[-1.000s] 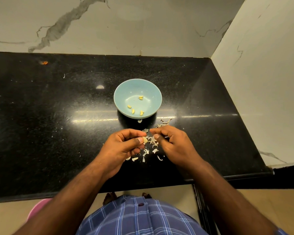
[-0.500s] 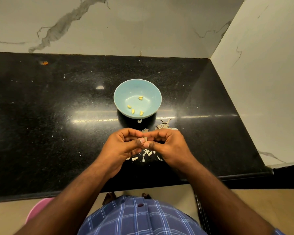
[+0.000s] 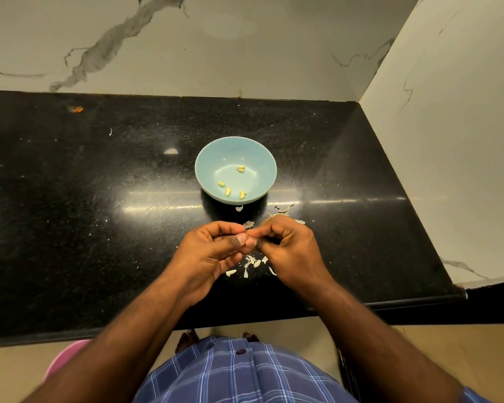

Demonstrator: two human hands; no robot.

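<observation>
Small piece pinched between left hand (image 3: 208, 254) and right hand (image 3: 293, 248) hidden by fingertips; peel scraps (image 3: 252, 263) partly under hands; pink object (image 3: 66, 359) half behind counter (image 3: 70, 257).

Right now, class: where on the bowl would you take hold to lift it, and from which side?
Probably the bowl by its left rim, coming from the left: it stands upright and open, cloves lie low inside, and peels litter the counter at its near right.

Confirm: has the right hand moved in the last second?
Yes. Against the unmoved blue bowl, the right hand has slid left, meeting the left hand on a clove hidden between them.
</observation>
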